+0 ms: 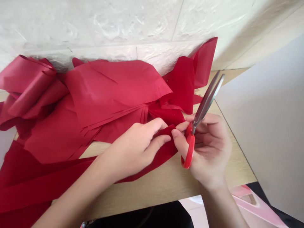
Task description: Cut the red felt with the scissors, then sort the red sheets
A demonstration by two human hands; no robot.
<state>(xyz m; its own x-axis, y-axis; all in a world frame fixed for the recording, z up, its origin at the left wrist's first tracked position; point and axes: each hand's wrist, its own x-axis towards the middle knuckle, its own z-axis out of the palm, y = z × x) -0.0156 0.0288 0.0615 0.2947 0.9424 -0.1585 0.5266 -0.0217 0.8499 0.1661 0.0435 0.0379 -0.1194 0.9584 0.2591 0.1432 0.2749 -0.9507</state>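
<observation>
A long strip of dark red fabric (156, 161) with a velvety look runs from the lower left to my fingertips. My left hand (140, 145) pinches its top edge between thumb and forefinger. Close beside it, my right hand (210, 148) grips the same edge with thumb and fingertips. Red-handled scissors (204, 109) hang on my right thumb, blades pointing up and away, slightly apart, with no cloth between them. How the other handle loop sits on the fingers is partly hidden.
A heap of red fabric pieces (114, 88), some layered with paler undersides up, covers the back of the wooden table (180, 177) against a white brick-patterned wall (123, 22). A pale panel (268, 120) stands at the right. A pink object (256, 205) lies below the table's edge.
</observation>
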